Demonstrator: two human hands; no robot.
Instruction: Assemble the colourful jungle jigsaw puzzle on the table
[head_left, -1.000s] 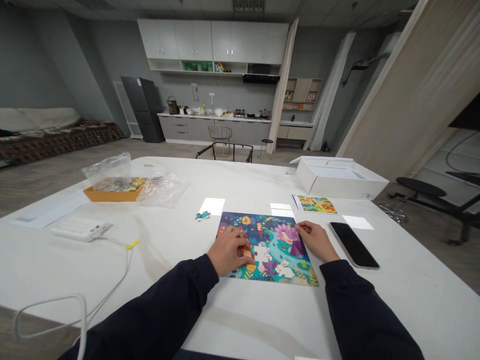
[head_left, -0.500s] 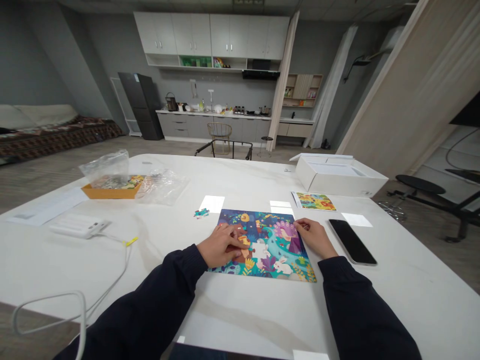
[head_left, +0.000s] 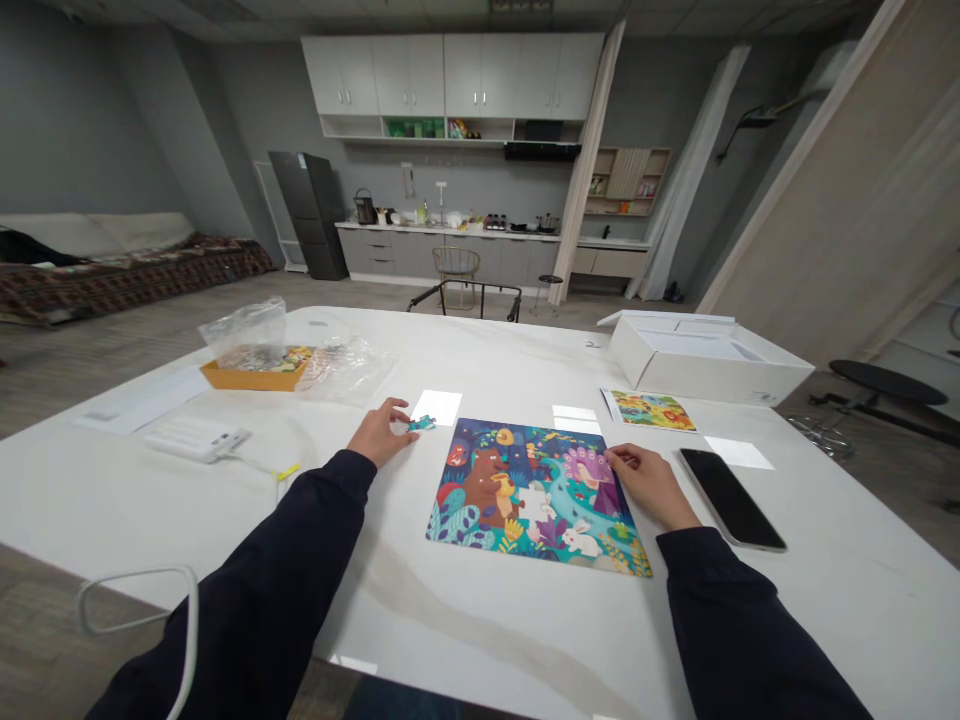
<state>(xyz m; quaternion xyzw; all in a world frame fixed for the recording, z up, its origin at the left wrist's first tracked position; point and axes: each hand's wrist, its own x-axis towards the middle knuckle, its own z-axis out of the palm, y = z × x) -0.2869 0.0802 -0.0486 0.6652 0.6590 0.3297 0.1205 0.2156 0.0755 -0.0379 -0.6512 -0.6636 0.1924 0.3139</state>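
A colourful jigsaw puzzle (head_left: 487, 480) with a bear, a peacock and rabbits lies flat on the white table. Near its middle is a white, piece-shaped gap. Just beyond its upper left corner sits a small teal puzzle piece (head_left: 423, 423). My left hand (head_left: 379, 432) is at that piece's left side, thumb and fingers apart, the tips touching or very close to it. At the puzzle's right edge, by the peacock, my right hand (head_left: 651, 484) has its fingers bent and pressed together on the border.
A black phone (head_left: 731, 498) lies right of my right hand. Behind it are a picture card (head_left: 651, 410) and a white box (head_left: 697, 355). Leftward are an orange tray (head_left: 251, 376) of pieces, plastic bags (head_left: 349, 368) and a white power bank (head_left: 193, 440) with a cable.
My left hand has left the puzzle's left half and moved up and left to the loose teal piece. My right hand stays at the right edge. The view has shifted slightly.
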